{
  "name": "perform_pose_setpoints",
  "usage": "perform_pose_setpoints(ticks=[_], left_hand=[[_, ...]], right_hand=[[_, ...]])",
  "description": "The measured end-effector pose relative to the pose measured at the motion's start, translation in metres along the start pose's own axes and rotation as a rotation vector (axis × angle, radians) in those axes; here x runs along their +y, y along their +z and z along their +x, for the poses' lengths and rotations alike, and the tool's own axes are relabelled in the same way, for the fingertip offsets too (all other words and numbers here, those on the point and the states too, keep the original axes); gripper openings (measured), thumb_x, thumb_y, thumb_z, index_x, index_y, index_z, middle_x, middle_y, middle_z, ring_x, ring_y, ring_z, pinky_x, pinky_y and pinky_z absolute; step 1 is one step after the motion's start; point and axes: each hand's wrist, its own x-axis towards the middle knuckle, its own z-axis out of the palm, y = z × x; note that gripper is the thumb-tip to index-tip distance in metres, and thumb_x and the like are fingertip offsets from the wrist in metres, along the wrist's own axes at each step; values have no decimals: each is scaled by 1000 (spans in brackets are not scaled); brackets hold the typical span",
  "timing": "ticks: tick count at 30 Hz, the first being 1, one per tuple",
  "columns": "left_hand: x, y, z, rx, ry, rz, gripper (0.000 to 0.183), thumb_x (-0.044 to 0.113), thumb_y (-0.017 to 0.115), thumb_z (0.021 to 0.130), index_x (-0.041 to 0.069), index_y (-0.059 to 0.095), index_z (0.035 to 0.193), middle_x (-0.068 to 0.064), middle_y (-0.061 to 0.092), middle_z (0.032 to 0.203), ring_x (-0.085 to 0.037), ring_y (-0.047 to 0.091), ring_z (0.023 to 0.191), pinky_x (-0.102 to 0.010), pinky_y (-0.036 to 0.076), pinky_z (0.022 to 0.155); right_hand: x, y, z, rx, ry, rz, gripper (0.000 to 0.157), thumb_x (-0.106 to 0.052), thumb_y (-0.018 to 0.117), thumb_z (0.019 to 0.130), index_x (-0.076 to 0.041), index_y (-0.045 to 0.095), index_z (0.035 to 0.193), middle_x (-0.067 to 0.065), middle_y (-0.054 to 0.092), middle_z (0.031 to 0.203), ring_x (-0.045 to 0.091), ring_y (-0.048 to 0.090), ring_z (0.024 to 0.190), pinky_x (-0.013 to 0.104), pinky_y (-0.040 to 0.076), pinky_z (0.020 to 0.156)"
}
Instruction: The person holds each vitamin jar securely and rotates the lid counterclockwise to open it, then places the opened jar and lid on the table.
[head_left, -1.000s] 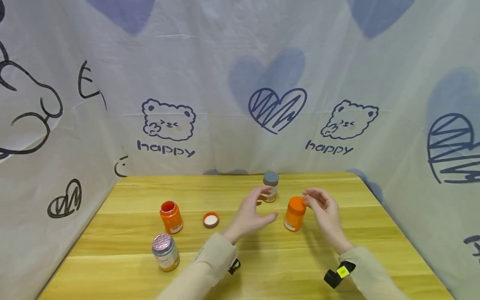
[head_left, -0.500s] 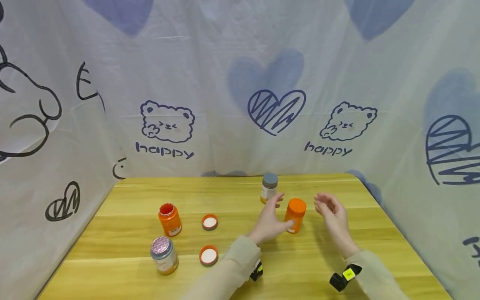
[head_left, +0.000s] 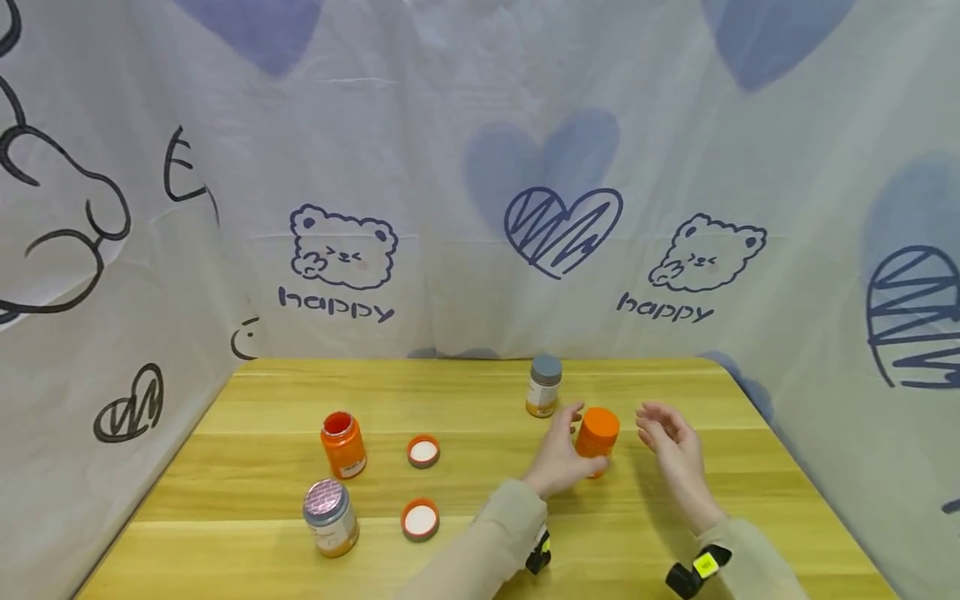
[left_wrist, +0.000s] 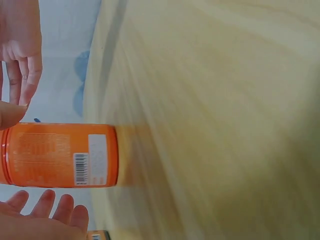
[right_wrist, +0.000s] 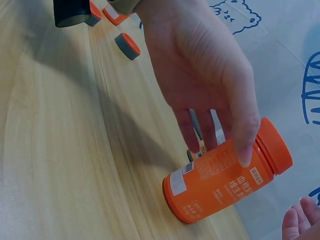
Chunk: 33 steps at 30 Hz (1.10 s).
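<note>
An orange bottle (head_left: pixel 597 433) with an orange lid stands upright on the table, its white label and barcode showing in the left wrist view. My left hand (head_left: pixel 561 460) reaches around it from the left, thumb on the near side and fingers on the far side. In the left wrist view a gap shows between the left fingers (left_wrist: pixel 55 207) and the bottle (left_wrist: pixel 62 155). The left thumb (right_wrist: pixel 245 135) overlaps the bottle's body in the right wrist view. To the right of the bottle, my right hand (head_left: pixel 677 458) hovers apart from it, fingers loosely bent and holding nothing.
Behind the bottle stands a grey-lidded bottle (head_left: pixel 543 386). At left are an uncapped orange bottle (head_left: pixel 344 446) and a grey-rimmed jar (head_left: pixel 331 518) with a pinkish patterned top. Two caps (head_left: pixel 423 452) lie between, white insides up. A printed curtain (head_left: pixel 442 167) hangs behind the table.
My left hand has moved right, from beside the orange bottle to around it. My right hand has drawn away from its lid to the right. The nearer cap has come into view.
</note>
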Motion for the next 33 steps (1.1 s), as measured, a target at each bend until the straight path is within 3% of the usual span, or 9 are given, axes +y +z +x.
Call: perform_pose_setpoints(ticks=[9, 14, 24, 33], left_hand=[[-2, 8, -1, 1, 15, -9, 82, 11, 83, 75, 10, 42, 146, -10, 55, 139, -25, 58, 121, -44, 47, 107], [-1, 11, 1, -12, -3, -6, 82, 11, 83, 75, 13, 42, 146, -7, 58, 138, -23, 59, 123, -45, 45, 109], [-9, 13, 8, -14, -50, -11, 78, 15, 85, 75, 16, 45, 143, -4, 63, 131, -20, 62, 116, -44, 47, 106], [-5, 6, 2, -129, -58, 37, 66, 12, 87, 73, 20, 54, 129, 3, 67, 117, -12, 63, 105, -36, 51, 99]], right_hand=[[5, 0, 1, 9, 11, -1, 30, -10, 50, 104, 0, 49, 133, -23, 63, 99, -5, 60, 97, 11, 52, 88], [5, 0, 1, 13, 20, 5, 27, -10, 50, 104, -2, 50, 130, -22, 63, 100, -5, 61, 99, 12, 52, 89], [4, 5, -1, -3, 28, -14, 36, -14, 50, 105, 4, 46, 136, -21, 61, 102, -5, 59, 101, 12, 51, 91], [4, 6, -1, -2, 49, 4, 31, -14, 50, 105, 2, 48, 131, -20, 61, 101, -3, 60, 101, 13, 52, 91]])
